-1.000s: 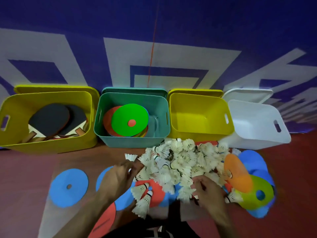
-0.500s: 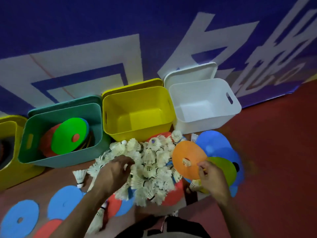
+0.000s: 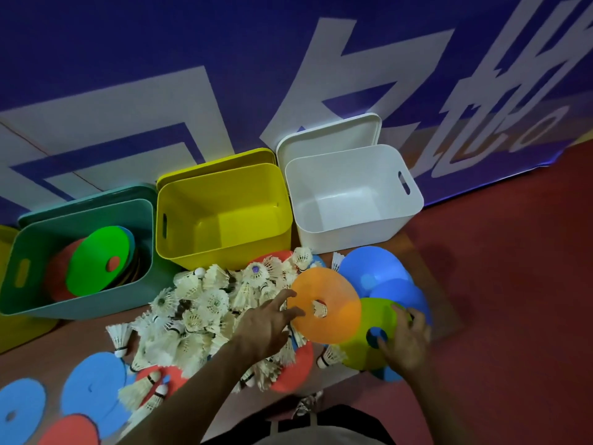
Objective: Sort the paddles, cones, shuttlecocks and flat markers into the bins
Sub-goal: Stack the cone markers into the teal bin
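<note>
At two o'clock from the shuttlecock pile [image 3: 205, 313], left hand [image 3: 263, 329] fingers spread touching orange cone [image 3: 324, 305], right hand [image 3: 404, 342] gripping green cone [image 3: 372, 332]: risk scattering shuttlecocks.

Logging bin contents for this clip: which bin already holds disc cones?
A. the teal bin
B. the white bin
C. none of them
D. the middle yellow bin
A: the teal bin holds a stack of discs topped by a green cone, while the middle yellow bin and the white bin show only bare interiors.
</note>
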